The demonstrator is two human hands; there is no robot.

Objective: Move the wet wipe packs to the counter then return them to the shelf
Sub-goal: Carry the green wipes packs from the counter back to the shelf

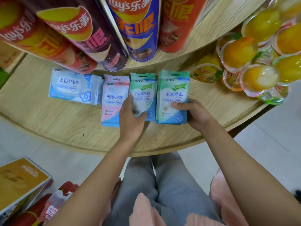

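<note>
The scene is bright and evenly lit, with soft, diffuse light and no hard shadows; only faint shade lies under the hands on the wooden shelf (65, 121). Wide-angle distortion bends the shelf's front edge into a strong curve and splays the Lay's crisp tubes (91, 36) outward above it. Those tubes are soft and smeared, as are the fruit jelly cups (254, 62) at the shelf's right end, whose clear lids carry pale glare. Print on the green wet wipe packs (174, 95) at mid-shelf reads sharply. The yellow box (21, 181) below the shelf is blurred.
</note>
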